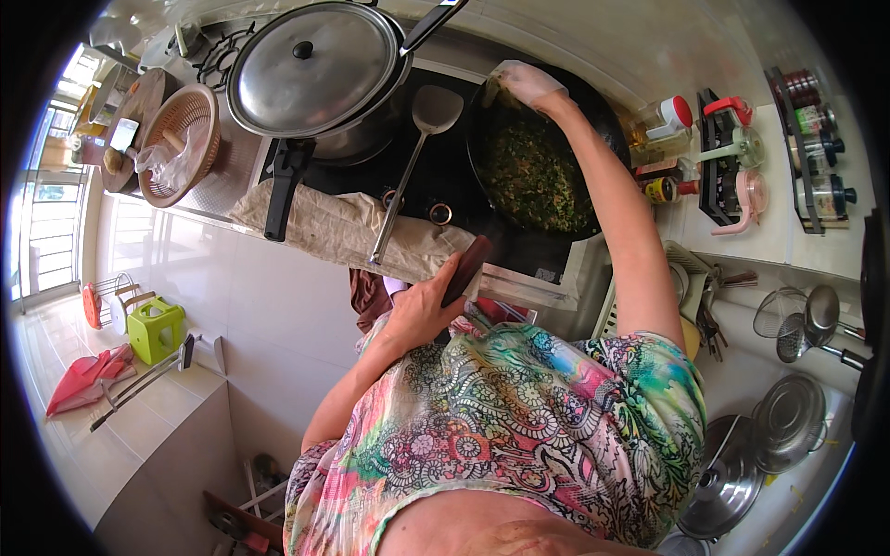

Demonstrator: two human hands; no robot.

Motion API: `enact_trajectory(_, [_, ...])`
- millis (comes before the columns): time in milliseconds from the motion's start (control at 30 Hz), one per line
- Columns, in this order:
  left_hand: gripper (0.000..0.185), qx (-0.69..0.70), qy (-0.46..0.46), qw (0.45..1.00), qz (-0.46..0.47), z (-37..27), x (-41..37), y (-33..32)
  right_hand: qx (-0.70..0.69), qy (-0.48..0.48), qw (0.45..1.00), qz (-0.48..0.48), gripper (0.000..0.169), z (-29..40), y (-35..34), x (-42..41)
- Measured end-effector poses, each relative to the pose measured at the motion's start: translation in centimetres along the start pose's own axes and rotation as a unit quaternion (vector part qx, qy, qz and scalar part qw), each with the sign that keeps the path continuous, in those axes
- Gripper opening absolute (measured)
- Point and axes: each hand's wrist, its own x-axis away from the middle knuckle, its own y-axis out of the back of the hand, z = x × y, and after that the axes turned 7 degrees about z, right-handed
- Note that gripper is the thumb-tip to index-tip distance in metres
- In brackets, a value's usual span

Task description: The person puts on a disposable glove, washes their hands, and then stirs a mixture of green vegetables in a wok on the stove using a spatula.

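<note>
My left hand (423, 311) grips a dark reddish-brown handle (467, 270) near the stove's front edge. That handle points towards a black wok (605, 139). Chopped green leaves with orange bits (539, 181) lie spread in the wok. My right hand (526, 82), in a clear plastic glove, reaches over the wok's far side. Something greenish-brown shows at its fingertips, but whether it is held or stuck to the glove is unclear. Left of the wok, a metal spatula (437, 111) lies across the black cooktop (455, 177), its handle end over a beige cloth (341, 222).
A large lidded steel pot (313, 69) stands left, its black handle (281, 194) jutting forward. Beyond it is a plastic basket (177, 142) with a clear bag. Bottles (667, 118) and spice racks (723, 163) line the right wall. Strainers and ladles (799, 320) hang lower right.
</note>
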Motion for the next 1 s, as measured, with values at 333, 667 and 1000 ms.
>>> enact_trajectory(333, [0.070,-0.002,-0.002,1.000,0.002,-0.3,-0.2,0.2,-0.075,0.009,0.990,-0.119,0.024,0.1,-3.7,1.4])
enact_trajectory(667, [0.069,0.006,-0.029,0.999,-0.019,0.2,-0.3,-0.3,0.092,0.180,0.979,0.041,0.016,-0.7,-2.7,6.5])
enact_trajectory(1000, [0.070,-0.010,-0.028,0.999,-0.017,-0.6,-0.4,0.3,0.146,-0.015,0.989,0.010,0.026,1.9,-1.6,1.5])
